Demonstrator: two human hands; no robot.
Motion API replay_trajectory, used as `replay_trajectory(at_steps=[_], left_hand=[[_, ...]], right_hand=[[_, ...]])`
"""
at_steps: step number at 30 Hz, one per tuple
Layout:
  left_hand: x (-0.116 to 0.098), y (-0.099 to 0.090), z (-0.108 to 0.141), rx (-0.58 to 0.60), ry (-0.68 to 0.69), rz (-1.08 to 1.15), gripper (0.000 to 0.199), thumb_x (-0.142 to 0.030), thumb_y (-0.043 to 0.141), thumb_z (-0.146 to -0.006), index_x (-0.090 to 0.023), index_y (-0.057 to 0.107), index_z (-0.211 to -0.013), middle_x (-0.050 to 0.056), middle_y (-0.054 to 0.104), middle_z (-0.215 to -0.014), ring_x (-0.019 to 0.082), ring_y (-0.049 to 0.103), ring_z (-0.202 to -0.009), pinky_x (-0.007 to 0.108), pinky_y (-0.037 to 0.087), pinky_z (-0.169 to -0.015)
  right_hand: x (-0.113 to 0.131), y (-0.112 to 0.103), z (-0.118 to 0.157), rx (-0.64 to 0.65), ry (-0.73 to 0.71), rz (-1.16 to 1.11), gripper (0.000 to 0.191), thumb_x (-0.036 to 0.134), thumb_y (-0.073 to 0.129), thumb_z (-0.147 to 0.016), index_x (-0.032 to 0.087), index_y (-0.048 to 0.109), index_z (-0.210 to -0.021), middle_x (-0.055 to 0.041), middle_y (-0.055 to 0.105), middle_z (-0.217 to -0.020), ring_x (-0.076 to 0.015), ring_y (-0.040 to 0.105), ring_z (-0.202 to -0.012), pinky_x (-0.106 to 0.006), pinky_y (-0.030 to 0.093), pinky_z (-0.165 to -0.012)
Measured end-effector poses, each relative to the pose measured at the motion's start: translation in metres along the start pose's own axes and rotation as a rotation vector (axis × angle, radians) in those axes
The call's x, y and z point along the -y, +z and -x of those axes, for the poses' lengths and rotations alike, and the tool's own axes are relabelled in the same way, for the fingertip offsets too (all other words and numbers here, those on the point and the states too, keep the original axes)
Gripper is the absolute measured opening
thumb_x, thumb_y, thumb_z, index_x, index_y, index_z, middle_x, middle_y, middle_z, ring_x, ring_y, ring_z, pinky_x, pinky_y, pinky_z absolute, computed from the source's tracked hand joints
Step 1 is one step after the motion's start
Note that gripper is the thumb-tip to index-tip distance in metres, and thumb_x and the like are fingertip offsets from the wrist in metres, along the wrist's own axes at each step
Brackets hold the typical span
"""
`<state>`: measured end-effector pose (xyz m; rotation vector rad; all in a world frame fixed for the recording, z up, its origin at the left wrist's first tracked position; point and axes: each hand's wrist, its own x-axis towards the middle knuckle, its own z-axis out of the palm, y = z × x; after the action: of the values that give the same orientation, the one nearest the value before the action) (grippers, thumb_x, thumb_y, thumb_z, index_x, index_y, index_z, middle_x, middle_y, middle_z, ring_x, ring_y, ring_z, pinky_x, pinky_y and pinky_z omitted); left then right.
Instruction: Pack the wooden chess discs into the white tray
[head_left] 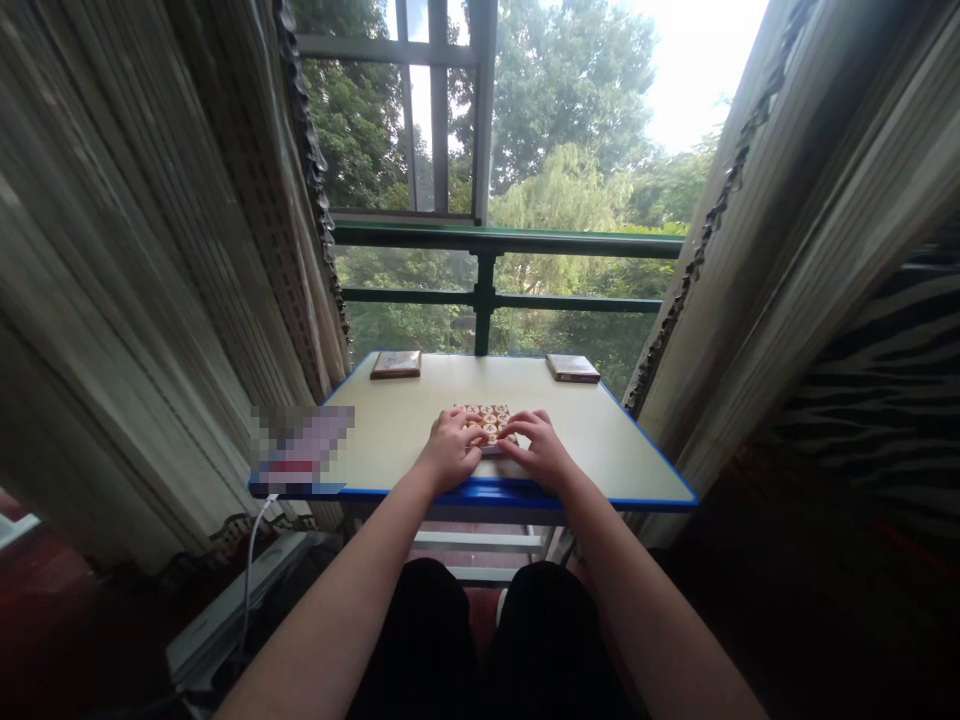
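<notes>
A small box of Chinese chess pieces [491,420] lies near the front edge of the pale table. Its round, cream-coloured pieces sit in rows on a reddish-brown ground, with marks too small to read. My left hand [452,447] lies along its left side, the curled fingers reaching over the pieces. From the right, my right hand [541,448] grips the opposite side, thumb near the front edge and fingers bent over the top. The fingers hide both sides of the box.
The pale table [600,440] has a blue rim. Two flat brown-edged boxes, one at far left [396,364] and one at far right [572,368], lie at the back. A blurred item [304,450] with a white cable [251,560] occupies the left corner. Curtains flank the window.
</notes>
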<state>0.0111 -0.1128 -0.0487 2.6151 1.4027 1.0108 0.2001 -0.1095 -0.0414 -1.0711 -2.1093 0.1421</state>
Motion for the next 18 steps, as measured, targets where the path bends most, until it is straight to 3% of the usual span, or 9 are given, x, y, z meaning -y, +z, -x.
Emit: replay_trajectory(at_steps=[9, 14, 18], left_hand=[[0.001, 0.0, -0.001, -0.03, -0.02, 0.03, 0.027, -0.017, 0.048, -0.071, -0.022, 0.066, -0.091, 0.003, 0.058, -0.109, 0.023, 0.04, -0.109, 0.041, 0.029, -0.1], [0.003, 0.003, -0.003, -0.091, -0.142, 0.064, 0.035, -0.017, 0.046, -0.069, -0.017, 0.059, -0.102, 0.007, 0.057, -0.11, 0.023, 0.044, -0.108, 0.04, 0.031, -0.099], [0.01, 0.007, -0.005, -0.075, -0.294, 0.218, 0.053, -0.02, 0.053, -0.064, -0.015, 0.049, -0.116, 0.01, 0.051, -0.117, 0.027, 0.04, -0.114, 0.043, 0.028, -0.101]], right_hand=[[0.0, 0.0, 0.0, -0.021, 0.039, -0.015, 0.012, 0.028, 0.059, -0.075, 0.022, 0.069, -0.079, -0.0041, 0.061, -0.088, -0.0195, 0.046, -0.089, -0.036, 0.036, -0.086], [-0.001, 0.001, 0.001, -0.006, 0.022, -0.028, 0.012, 0.027, 0.059, -0.075, 0.023, 0.07, -0.077, -0.0037, 0.062, -0.09, -0.0188, 0.047, -0.089, -0.036, 0.036, -0.087], [-0.003, 0.001, 0.0, -0.042, 0.038, -0.033, 0.014, 0.028, 0.057, -0.076, 0.023, 0.07, -0.077, -0.0043, 0.062, -0.088, -0.0184, 0.05, -0.088, -0.035, 0.036, -0.086]])
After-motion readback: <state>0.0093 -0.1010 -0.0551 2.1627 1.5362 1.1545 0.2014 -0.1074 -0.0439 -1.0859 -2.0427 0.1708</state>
